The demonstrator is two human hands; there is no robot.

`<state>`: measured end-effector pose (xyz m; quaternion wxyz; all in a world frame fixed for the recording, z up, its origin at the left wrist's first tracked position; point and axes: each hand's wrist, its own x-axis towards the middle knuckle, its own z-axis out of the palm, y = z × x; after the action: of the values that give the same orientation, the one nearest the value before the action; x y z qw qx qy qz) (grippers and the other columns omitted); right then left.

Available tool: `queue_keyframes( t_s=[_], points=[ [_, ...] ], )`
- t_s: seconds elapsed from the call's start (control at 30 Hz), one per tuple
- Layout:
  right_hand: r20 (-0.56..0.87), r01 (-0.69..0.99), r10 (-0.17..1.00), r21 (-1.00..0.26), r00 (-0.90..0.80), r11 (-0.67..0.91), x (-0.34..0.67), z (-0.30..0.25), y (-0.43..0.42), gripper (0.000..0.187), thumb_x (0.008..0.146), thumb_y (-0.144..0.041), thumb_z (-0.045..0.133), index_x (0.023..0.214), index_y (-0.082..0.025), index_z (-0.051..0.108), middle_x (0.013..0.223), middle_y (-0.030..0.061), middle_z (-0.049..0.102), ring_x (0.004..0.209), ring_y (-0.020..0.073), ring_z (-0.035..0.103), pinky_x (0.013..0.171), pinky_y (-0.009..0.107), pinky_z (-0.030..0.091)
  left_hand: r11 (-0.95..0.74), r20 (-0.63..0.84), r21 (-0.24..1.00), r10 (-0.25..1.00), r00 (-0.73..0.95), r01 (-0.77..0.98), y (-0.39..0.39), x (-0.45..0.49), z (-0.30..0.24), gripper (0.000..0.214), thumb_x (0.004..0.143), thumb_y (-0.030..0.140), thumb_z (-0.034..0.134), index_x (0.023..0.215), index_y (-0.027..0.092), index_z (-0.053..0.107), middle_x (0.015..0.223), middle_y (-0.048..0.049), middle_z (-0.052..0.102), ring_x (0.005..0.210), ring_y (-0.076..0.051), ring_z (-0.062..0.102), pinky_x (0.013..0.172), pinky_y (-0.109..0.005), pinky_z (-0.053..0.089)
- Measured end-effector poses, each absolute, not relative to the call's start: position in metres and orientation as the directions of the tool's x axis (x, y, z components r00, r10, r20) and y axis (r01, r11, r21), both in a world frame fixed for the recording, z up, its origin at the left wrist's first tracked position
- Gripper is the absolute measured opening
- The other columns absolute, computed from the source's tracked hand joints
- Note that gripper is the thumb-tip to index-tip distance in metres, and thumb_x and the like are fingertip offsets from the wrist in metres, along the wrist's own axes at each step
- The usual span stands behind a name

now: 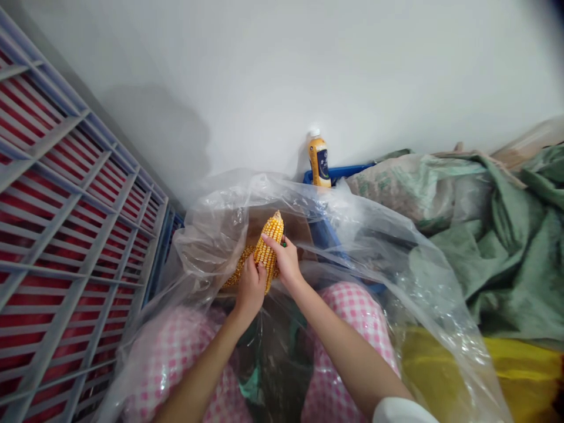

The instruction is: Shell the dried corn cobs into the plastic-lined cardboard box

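Note:
An ear of yellow corn (269, 235) is tilted between my two hands, its pointed tip up and away from me. My left hand (252, 285) is closed round its lower left side. On the right side, my right hand (286, 258) grips the ear, with the thumb lying across the kernels. A small dark thing with a green spot (284, 241) shows by the right fingers; its kind is too small to tell. Beneath the ear, loose corn kernels (238, 271) lie in a cardboard box (297, 226) lined with clear plastic sheeting (211, 226).
A stacked plastic crate (83, 194) rises on the left. Behind the box, an orange bottle (319, 158) with a white cap stands at a blue bin (346, 171). Sacks and green cloth (506, 252) fill the right, above a yellow bag (520, 370). My knees flank the plastic.

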<state>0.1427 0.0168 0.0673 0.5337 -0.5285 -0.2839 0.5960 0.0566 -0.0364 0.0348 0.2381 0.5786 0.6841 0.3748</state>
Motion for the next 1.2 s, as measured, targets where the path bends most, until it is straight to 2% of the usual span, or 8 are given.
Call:
queue_keyframes(
  t_s=[0.2,0.4,0.6,0.7,0.83,0.97,1.1,1.2],
  points=[
    [-0.310,-0.314,0.942,-0.914,0.126,-0.259,0.144,0.068,0.016,0.038,0.056,-0.043,0.074,0.084,-0.019,0.065,0.080,0.0018,0.066,0.068,0.0146,0.058,0.066,0.026,0.043,0.101,0.053,0.817,0.967,-0.247,0.568,-0.039,0.059,0.030,0.042,0.086,0.032,0.033,0.117,0.008,0.048,0.118,-0.0226,0.056,0.112,-0.029,0.053,0.094,-0.047,0.042],
    [-0.332,-0.421,0.942,-0.863,0.055,-0.280,0.148,0.082,0.017,0.033,0.058,-0.038,0.074,0.081,-0.018,0.062,0.079,0.0015,0.066,0.068,0.0142,0.058,0.067,0.026,0.045,0.073,0.030,0.909,0.971,-0.238,0.411,-0.043,0.059,0.036,0.049,0.089,0.041,0.032,0.126,0.010,0.043,0.131,-0.0195,0.049,0.124,-0.025,0.045,0.105,-0.045,0.033],
    [-0.373,-0.485,0.927,-0.820,0.046,-0.306,0.153,0.090,0.020,0.033,0.056,-0.035,0.076,0.079,-0.018,0.061,0.076,0.0004,0.065,0.062,0.0118,0.056,0.058,0.022,0.044,0.038,0.028,0.939,0.982,-0.185,0.342,-0.035,0.051,0.041,0.051,0.083,0.043,0.045,0.125,0.013,0.048,0.130,-0.0157,0.052,0.123,-0.025,0.046,0.106,-0.041,0.032],
    [-0.449,-0.541,0.893,-0.756,0.021,-0.368,0.159,0.093,0.024,0.034,0.055,-0.038,0.076,0.075,-0.018,0.058,0.065,-0.0024,0.059,0.049,0.0076,0.047,0.045,0.019,0.036,0.060,-0.041,0.988,0.990,-0.134,0.139,-0.028,0.044,0.044,0.051,0.082,0.044,0.046,0.124,0.016,0.051,0.134,-0.0115,0.051,0.126,-0.023,0.044,0.107,-0.037,0.031],
    [-0.514,-0.628,0.854,-0.638,-0.083,-0.445,0.166,0.095,0.028,0.035,0.055,-0.041,0.075,0.070,-0.018,0.053,0.053,-0.0060,0.049,0.037,0.0029,0.030,0.032,0.018,0.015,0.132,-0.133,0.989,0.991,-0.010,-0.064,-0.021,0.035,0.051,0.052,0.085,0.050,0.038,0.121,0.016,0.055,0.131,-0.0092,0.055,0.122,-0.022,0.049,0.103,-0.035,0.037],
    [-0.524,-0.646,0.845,-0.608,-0.111,-0.461,0.167,0.094,0.030,0.036,0.055,-0.042,0.075,0.066,-0.019,0.050,0.049,-0.0070,0.045,0.034,0.0019,0.021,0.032,0.019,0.007,0.160,-0.164,0.979,0.986,0.019,0.123,-0.024,0.031,0.061,0.053,0.083,0.052,0.042,0.121,0.016,0.055,0.126,-0.0100,0.059,0.116,-0.022,0.054,0.099,-0.035,0.042],
    [-0.507,-0.583,0.859,-0.679,-0.067,-0.446,0.165,0.095,0.028,0.036,0.055,-0.043,0.075,0.070,-0.018,0.053,0.053,-0.0050,0.050,0.036,0.0031,0.026,0.033,0.020,0.012,0.076,-0.091,0.921,0.996,0.022,0.383,-0.027,0.031,0.067,0.054,0.077,0.049,0.055,0.118,0.015,0.056,0.119,-0.0105,0.063,0.106,-0.023,0.059,0.094,-0.036,0.045],
    [-0.458,-0.523,0.887,-0.745,-0.050,-0.414,0.163,0.098,0.025,0.037,0.054,-0.043,0.077,0.072,-0.018,0.056,0.055,-0.0042,0.053,0.037,0.0042,0.030,0.034,0.021,0.017,0.061,-0.066,0.884,0.998,-0.006,0.464,-0.028,0.032,0.067,0.050,0.079,0.048,0.053,0.116,0.014,0.058,0.112,-0.0114,0.066,0.096,-0.023,0.064,0.086,-0.034,0.049]
  ],
)
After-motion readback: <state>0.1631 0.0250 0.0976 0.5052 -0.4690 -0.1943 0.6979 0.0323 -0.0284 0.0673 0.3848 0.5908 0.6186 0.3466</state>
